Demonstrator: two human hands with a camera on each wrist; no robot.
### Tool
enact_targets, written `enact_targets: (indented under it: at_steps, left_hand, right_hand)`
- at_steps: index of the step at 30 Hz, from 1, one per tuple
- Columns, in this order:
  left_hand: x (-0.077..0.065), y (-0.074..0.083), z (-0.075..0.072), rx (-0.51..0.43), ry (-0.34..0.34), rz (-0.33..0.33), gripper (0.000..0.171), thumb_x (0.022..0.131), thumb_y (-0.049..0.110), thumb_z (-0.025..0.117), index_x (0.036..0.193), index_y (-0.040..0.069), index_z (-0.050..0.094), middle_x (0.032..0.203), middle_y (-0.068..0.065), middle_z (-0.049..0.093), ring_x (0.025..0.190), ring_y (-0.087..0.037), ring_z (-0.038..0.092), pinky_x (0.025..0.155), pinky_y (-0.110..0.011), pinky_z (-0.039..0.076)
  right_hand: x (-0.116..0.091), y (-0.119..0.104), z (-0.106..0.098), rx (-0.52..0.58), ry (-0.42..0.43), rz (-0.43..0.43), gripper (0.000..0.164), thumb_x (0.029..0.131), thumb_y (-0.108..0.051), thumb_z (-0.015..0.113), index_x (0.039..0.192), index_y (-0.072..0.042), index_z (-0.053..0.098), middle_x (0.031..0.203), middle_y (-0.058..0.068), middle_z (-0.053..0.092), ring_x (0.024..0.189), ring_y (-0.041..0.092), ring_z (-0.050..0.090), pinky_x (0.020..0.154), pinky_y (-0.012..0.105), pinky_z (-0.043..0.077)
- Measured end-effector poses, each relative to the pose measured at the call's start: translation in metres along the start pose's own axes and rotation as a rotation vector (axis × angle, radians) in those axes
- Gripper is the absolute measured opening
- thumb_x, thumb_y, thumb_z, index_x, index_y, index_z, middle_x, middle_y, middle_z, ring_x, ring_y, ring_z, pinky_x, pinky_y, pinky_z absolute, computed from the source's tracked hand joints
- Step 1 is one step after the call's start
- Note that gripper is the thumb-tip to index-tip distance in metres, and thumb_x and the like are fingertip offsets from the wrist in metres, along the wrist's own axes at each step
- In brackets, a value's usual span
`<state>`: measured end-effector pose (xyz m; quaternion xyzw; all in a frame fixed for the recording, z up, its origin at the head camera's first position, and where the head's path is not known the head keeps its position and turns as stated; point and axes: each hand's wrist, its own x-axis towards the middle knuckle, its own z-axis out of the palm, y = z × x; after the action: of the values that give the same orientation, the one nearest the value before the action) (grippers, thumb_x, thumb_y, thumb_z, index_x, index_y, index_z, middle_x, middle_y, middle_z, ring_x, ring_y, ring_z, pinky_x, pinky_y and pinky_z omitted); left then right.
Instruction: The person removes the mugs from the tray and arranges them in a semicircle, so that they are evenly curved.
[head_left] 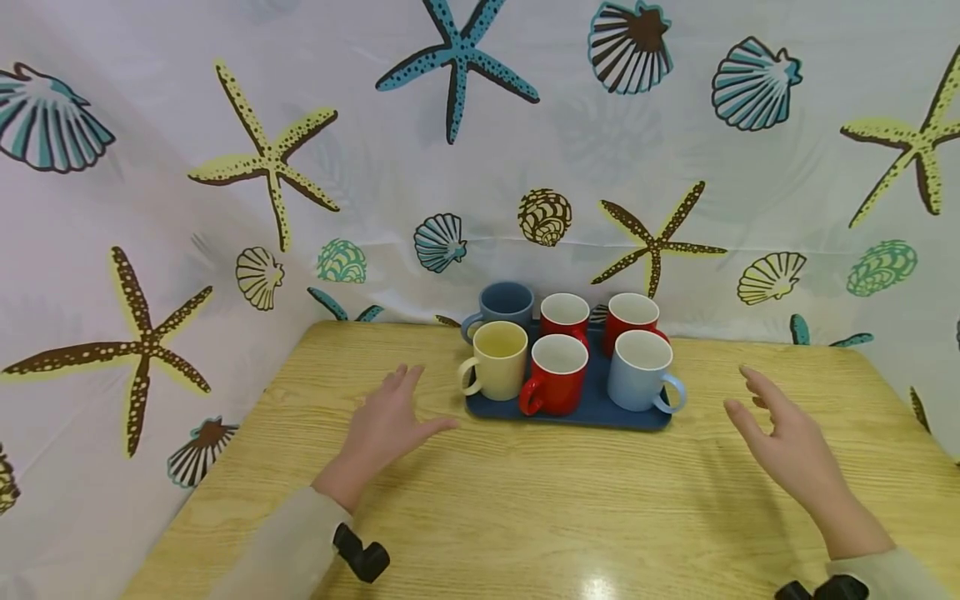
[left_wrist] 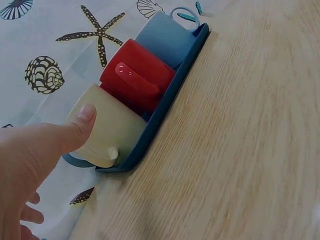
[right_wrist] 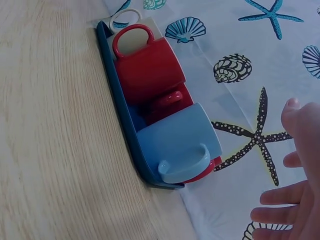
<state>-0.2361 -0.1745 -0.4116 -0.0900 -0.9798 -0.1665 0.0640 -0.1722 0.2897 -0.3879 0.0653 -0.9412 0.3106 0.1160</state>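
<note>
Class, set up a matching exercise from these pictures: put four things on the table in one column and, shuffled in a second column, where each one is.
Column one:
1. cream mug
2. light blue mug
3. dark blue mug
4. left hand

Column two:
A. back row of the tray, left end
B. over the table, left of the tray
C. front row, right end
D. front row, left end

Pairs: 1-D, 2-C, 3-A, 4-B

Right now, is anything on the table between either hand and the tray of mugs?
Nothing visible. Bare table lies between the left hand and the tray, and between the right hand and the tray. Both hands are open, holding nothing.
</note>
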Motion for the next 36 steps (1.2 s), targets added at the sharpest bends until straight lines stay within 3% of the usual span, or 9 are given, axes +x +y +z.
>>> enact_targets:
  at_steps: [6,12,20,26,36]
  left_hand:
    - [0.013,0.004,0.014,-0.061,0.014,-0.020,0.099,0.069,0.071,0.063,0.142,0.010,0.033,0.138,-0.018,0.043,0.113,-0.036,0.052,0.079,-0.052,0.047]
    - [0.027,0.006,0.028,-0.126,0.035,0.015,0.093,0.070,0.063,0.069,0.139,0.009,0.037,0.135,-0.017,0.045,0.119,-0.035,0.047,0.088,-0.051,0.043]
    - [0.042,-0.004,0.051,-0.309,0.005,0.088,0.093,0.071,0.053,0.075,0.139,0.004,0.035,0.140,-0.017,0.039,0.128,-0.034,0.035,0.102,-0.049,0.031]
    - [0.053,-0.004,0.065,-0.416,-0.035,0.108,0.097,0.071,0.057,0.072,0.141,0.002,0.033,0.141,-0.015,0.038,0.129,-0.030,0.035,0.102,-0.047,0.031]
    - [0.066,-0.010,0.079,-0.399,0.006,0.194,0.081,0.072,0.052,0.074,0.135,0.013,0.042,0.131,-0.004,0.048,0.122,-0.021,0.042,0.101,-0.041,0.033]
  right_hand:
    - [0.014,0.002,0.012,0.154,-0.131,0.097,0.063,0.098,-0.047,0.035,0.144,-0.005,0.029,0.125,0.030,0.049,0.104,0.042,0.055,0.075,0.053,0.048]
    - [0.024,0.004,0.022,0.282,-0.187,0.159,0.067,0.097,-0.051,0.035,0.142,-0.001,0.030,0.119,0.030,0.053,0.092,0.035,0.062,0.071,0.041,0.051]
    - [0.038,0.006,0.035,0.412,-0.272,0.287,0.078,0.093,-0.059,0.036,0.142,0.001,0.025,0.114,0.030,0.054,0.085,0.030,0.061,0.069,0.039,0.051]
    - [0.042,0.009,0.044,0.522,-0.265,0.358,0.072,0.094,-0.055,0.039,0.139,0.001,0.029,0.109,0.028,0.057,0.079,0.027,0.063,0.067,0.040,0.053]
    - [0.052,0.007,0.055,0.582,-0.263,0.418,0.072,0.092,-0.057,0.041,0.137,-0.001,0.032,0.100,0.021,0.058,0.076,0.027,0.064,0.063,0.041,0.054]
